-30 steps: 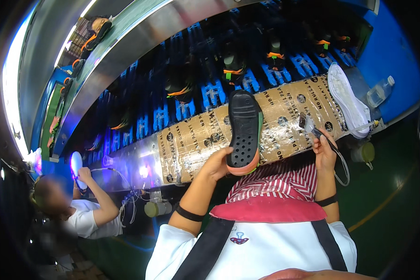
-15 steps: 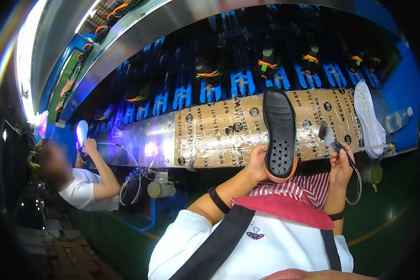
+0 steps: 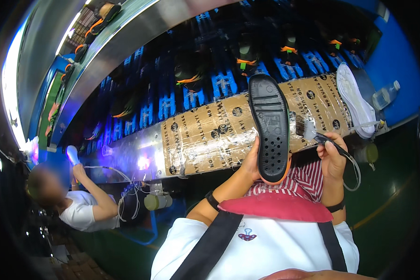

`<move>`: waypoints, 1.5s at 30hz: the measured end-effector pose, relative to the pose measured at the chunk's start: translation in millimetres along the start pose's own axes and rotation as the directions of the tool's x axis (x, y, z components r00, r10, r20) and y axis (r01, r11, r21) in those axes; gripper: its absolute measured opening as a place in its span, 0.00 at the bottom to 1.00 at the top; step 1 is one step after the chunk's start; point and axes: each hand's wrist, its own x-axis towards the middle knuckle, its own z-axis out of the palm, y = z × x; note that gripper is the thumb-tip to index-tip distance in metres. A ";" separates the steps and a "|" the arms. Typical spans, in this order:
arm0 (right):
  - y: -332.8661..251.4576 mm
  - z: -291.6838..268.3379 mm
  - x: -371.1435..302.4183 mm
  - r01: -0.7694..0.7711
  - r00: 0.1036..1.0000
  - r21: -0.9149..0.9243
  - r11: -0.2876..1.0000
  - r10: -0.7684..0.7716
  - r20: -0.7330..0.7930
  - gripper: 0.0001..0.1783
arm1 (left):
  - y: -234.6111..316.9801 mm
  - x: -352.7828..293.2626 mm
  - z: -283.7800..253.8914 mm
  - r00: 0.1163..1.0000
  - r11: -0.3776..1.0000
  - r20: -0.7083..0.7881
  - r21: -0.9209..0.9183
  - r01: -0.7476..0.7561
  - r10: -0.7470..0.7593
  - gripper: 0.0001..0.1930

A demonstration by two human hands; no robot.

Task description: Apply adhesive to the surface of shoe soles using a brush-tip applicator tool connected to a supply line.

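A long black shoe sole (image 3: 269,112) with an orange lower edge stands up in front of me, its patterned face with grooves and round holes toward me. My left hand (image 3: 252,162) is closed on its left edge near the perforated end. In my right hand (image 3: 333,156) is a brush (image 3: 309,129) with dark bristles, a whitish collar and a black handle. A thin pale hose runs from the handle. The bristle tips are just right of the sole's edge; whether they touch it I cannot tell.
Cardboard under clear film (image 3: 205,135) covers the bench. A white sole (image 3: 354,100) and a clear bottle (image 3: 385,95) lie at its right end. Behind, a rack with blue holders (image 3: 224,84) carries dark shoes. At left a co-worker (image 3: 86,205) holds a pale sole under violet light.
My right hand has brought the brush left, closer to the black sole's edge. The sole stays in my left hand, tipped slightly. The whole view has shifted a little.
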 end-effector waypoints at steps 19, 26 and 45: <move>-22.6 39.6 -0.6 0.005 0.985 -0.137 0.991 0.019 0.174 0.10 | -7.8 3.9 5.8 0.981 0.996 0.191 0.087 0.008 -0.025 0.39; -39.1 74.9 8.9 0.565 0.824 -0.619 0.545 -0.419 0.382 0.10 | -21.7 -0.6 11.4 0.980 0.997 0.184 -0.010 -0.076 0.077 0.33; -21.9 87.3 7.0 0.735 0.667 -0.601 0.314 -0.493 0.558 0.11 | -16.6 -4.1 8.4 0.981 0.997 0.179 -0.001 -0.077 0.075 0.32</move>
